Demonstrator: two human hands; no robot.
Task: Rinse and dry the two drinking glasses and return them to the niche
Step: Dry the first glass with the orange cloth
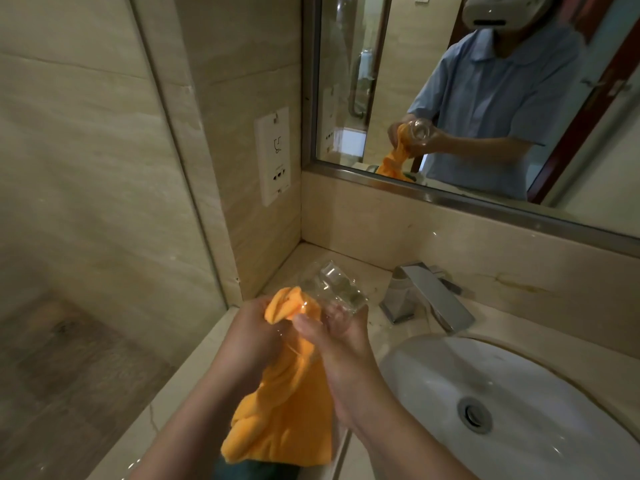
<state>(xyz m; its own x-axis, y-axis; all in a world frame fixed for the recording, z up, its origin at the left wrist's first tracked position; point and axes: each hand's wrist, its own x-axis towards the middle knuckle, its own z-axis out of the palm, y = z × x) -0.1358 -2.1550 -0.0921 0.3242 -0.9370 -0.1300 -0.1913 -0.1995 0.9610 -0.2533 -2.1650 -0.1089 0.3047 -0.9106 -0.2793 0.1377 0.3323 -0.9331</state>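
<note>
One glass [332,292] is all I can see of the pair, and it sits tilted on its side in my right hand [341,336], held above the worktop [194,368] just left of the basin [519,393]. My right fingers [337,311] curl around its wall, thumb toward me. My left hand [258,332] grips the orange cloth [284,403], bunched at the top and pushed against or into the mouth of the glass; which, I cannot tell. The rest of the cloth hangs down between my wrists.

Wet glass is slippery, I judge, and twisting the cloth against a sideways hold could turn the glass out of my fingers onto the stone worktop, where it would likely chip or break. Pressing the wad too hard inside could also crack the wall. The dangling tail might snag on the worktop edge.

Beyond the glass, behind the basin, stands the tap [426,296]; swinging outward could knock the glass against it. Farther back is the mirror [485,98]. Neither the second glass nor the niche is visible.
</note>
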